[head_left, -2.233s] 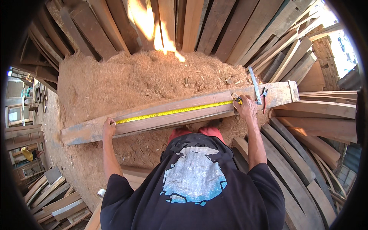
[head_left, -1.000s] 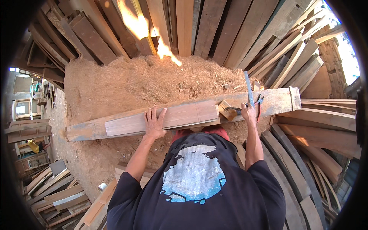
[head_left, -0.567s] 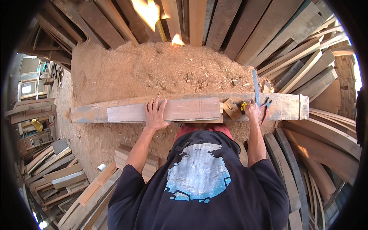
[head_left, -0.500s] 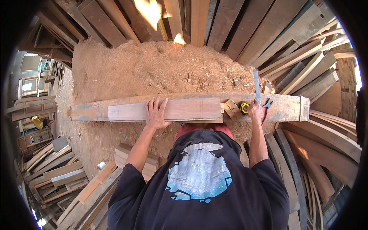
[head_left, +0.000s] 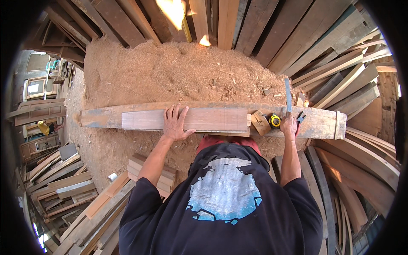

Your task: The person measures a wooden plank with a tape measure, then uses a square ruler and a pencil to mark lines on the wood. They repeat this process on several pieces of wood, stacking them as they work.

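Steadying the planed board (head_left: 208,121) fell to my left hand (head_left: 174,125), open, its fingers spread over the wood near the middle. The board lay lengthwise on the long weathered plank, my surface (head_left: 322,124). My right hand (head_left: 288,125) was at the near end of a flat metal strip (head_left: 288,94), beside the pliers (head_left: 300,118); from my remote view I couldn't tell whether its fingers had closed. I judged it best to press evenly and handle the strip clear of the pliers and yellow tape measure (head_left: 275,121).
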Demonstrator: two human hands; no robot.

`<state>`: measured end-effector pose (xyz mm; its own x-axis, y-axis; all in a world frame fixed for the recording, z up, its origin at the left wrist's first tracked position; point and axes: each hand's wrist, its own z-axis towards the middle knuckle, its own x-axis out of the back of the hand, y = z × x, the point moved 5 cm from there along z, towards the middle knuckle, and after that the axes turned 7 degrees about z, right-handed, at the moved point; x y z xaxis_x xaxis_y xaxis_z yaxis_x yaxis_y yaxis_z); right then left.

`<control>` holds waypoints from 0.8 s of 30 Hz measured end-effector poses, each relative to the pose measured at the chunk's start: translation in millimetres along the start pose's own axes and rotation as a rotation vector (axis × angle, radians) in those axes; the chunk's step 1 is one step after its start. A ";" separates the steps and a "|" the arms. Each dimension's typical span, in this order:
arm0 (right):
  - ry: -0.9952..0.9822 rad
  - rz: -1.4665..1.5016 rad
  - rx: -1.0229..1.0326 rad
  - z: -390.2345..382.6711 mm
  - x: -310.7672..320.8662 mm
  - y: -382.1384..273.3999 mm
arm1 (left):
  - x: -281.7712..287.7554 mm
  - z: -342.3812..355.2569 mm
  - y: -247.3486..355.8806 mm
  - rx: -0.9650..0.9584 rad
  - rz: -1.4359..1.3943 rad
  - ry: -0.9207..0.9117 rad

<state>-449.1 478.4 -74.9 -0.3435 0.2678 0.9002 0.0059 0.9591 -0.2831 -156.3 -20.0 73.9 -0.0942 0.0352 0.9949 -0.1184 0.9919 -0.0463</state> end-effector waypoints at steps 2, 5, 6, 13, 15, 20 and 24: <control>-0.008 -0.043 -0.019 -13.6 14.5 -21.4 | 1.3 -6.7 -2.1 0.016 0.001 0.028; 0.053 -0.046 -0.018 -27.6 46.6 -47.3 | 6.3 -4.1 1.4 0.018 0.003 0.093; 0.064 -0.004 0.002 -29.2 53.5 -53.4 | 7.6 -2.1 3.0 0.012 0.005 0.116; -0.165 0.582 0.235 -58.2 49.6 -165.3 | 10.0 -3.9 4.7 0.075 -0.001 0.060; -0.225 0.685 0.284 -62.3 31.1 -190.6 | 13.8 0.7 7.3 0.110 -0.017 0.000; -0.262 0.666 0.315 -67.9 -3.8 -230.2 | 9.0 -6.2 1.9 0.176 -0.169 0.066; -0.208 0.665 0.258 -70.3 -4.7 -238.7 | 11.3 -44.8 13.9 0.236 -0.613 0.229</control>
<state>-382.9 254.6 11.7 -0.5150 0.7371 0.4375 0.0630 0.5416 -0.8383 -114.8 -0.3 88.5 0.2659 -0.4724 0.8403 -0.2979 0.7888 0.5377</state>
